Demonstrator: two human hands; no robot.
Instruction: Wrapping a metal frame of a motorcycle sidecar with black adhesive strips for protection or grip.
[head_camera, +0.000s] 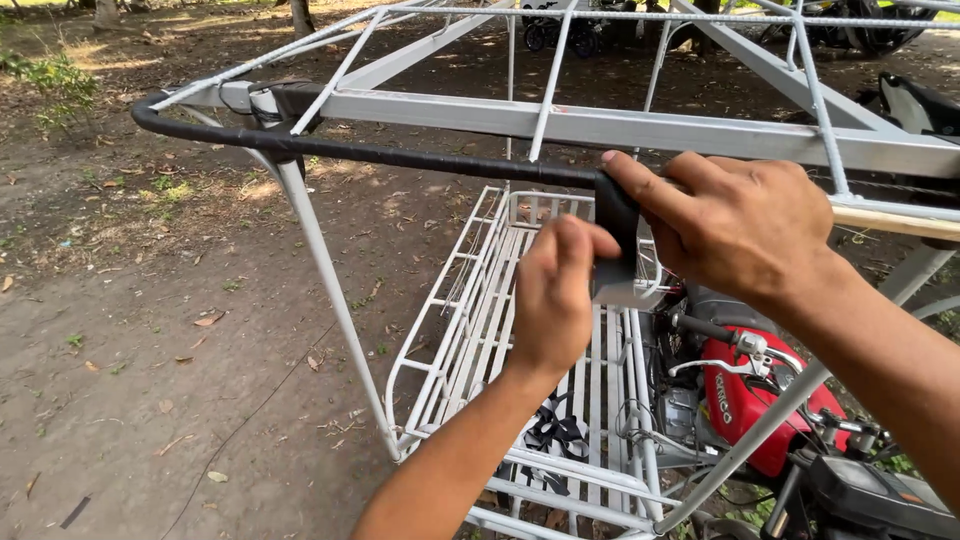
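- At the far left we see bare, packed dirt ground strewn with dry leaves, with a patch of green weeds at the upper left edge; a thin dark line across the dirt is too fine for us to identify.
- A long, slim black bar, wrapped in dull black tape, runs from a curved end at the upper left to the hands at centre, where it bends downward.
- It lies against a silver-painted metal frame made of flat beams and thin round rods; the top of the frame is cut off by the upper edge.
- Below hangs a white wire rack of parallel slats with a raised rim; dark straps near its lower end are partly hidden by our left forearm.
- Our left hand has its fingers curled shut around the lower part of the bar's black bend; what lies under the palm is hidden.
- Our right hand grips the bend from above, thumb pressed along the black tape, fingers closed and hiding the bar's end.
- At the lower right sits a red motorcycle with chrome levers and cables, partly cut off by the edge.
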